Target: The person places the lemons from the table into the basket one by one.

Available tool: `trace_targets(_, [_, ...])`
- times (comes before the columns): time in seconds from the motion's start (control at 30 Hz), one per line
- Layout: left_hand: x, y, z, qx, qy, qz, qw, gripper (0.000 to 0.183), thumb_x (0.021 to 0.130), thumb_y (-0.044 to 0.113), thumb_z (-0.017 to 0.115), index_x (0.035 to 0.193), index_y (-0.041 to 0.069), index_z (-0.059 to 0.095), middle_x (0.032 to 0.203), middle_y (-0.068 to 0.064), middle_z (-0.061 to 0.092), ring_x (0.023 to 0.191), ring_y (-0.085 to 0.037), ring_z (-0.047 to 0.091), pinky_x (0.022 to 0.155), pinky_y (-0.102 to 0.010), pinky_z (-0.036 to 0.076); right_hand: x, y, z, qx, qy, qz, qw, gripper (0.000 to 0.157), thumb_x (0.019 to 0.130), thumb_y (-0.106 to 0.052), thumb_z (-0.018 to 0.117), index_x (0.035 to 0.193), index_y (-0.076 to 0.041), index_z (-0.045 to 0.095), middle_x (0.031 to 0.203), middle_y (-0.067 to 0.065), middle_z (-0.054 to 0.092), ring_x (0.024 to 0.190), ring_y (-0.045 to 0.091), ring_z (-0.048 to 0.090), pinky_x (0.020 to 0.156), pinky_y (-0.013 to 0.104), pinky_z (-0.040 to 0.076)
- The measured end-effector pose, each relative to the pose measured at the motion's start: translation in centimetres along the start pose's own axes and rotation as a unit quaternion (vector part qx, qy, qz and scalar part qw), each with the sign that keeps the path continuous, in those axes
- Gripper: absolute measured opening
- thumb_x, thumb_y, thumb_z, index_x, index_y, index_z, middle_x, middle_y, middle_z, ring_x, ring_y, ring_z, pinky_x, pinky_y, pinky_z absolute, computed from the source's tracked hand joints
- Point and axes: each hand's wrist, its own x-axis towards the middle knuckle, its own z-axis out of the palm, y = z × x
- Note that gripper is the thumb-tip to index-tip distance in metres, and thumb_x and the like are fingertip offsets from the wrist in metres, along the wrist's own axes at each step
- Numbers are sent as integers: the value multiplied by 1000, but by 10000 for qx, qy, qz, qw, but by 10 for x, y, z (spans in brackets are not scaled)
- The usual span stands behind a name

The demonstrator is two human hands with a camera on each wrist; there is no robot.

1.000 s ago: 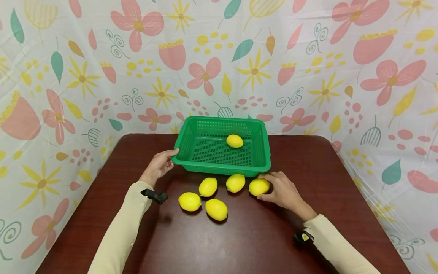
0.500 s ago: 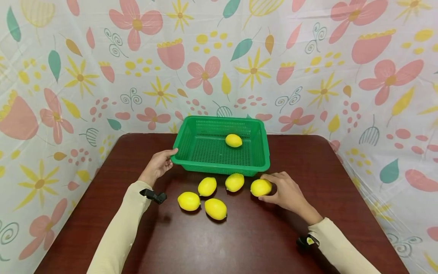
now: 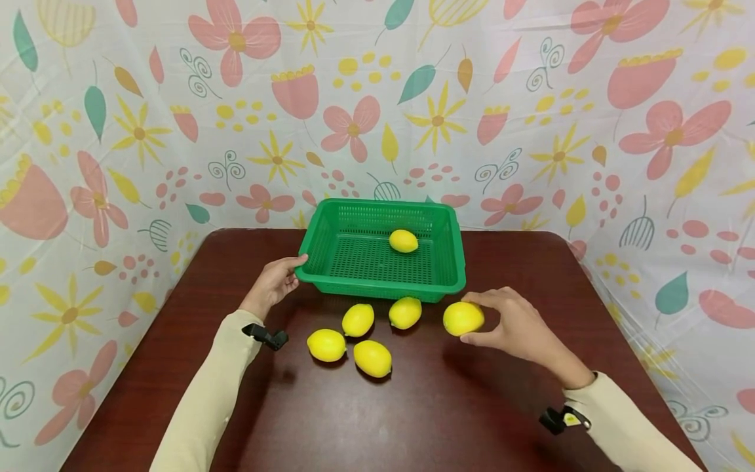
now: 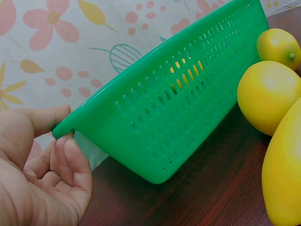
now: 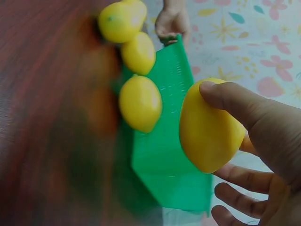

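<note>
A green plastic basket with slotted walls stands at the back of the table, one lemon lying inside it. My left hand pinches the rim at its front left corner between thumb and curled fingers, as the left wrist view also shows. Just off the basket's front right corner, my right hand holds another lemon between thumb and fingers, raised above the table. Between the hands, several more lemons lie on the table; the closest to the basket is a lemon by its front wall.
The dark wooden table reaches back to a flowered cloth hanging behind and at both sides. In front of the basket lie a lemon, a lemon and a lemon.
My right hand has lifted its lemon off the table and moved it slightly to the right. The left hand, the basket and the other lemons stay where they were.
</note>
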Motion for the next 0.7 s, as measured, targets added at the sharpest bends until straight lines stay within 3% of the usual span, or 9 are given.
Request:
trace_targets(0.17, [-1,0,0,68,21,-5,10000,42,99,29,71,133,5,60,85,3,45,63,-8,42,62,-18,45,19,-1,-25,-20,-55,-205,9998,62,72,-50,92,123,-18,75,109,-3,75,96,21,57,79,44,49])
trace_targets(0.33, [-1,-1,0,21,41,0,10000,31,98,28,72,122,8,64,87,2,45,64,-9,43,62,-19,46,49,2,-44,-13,-253,-322,9992,63,76,-52,89,126,-17,73,113,-1,74,98,23,58,83,45,47])
trace_targets(0.57, [-2,0,-2,54,48,18,10000,29,98,28,72,118,9,64,86,2,45,64,-10,43,63,-19,46,103,11,-54,213,-422,-605,9971,56,78,-49,89,123,-20,73,102,-6,73,84,17,59,72,36,49])
trace_targets(0.7, [-2,-1,-2,37,26,11,10000,32,98,28,73,120,8,63,84,2,44,65,-10,43,64,-19,46,134,15,-54,335,-523,-644,9960,52,79,-44,89,121,-20,73,102,-4,73,87,18,63,75,37,53])
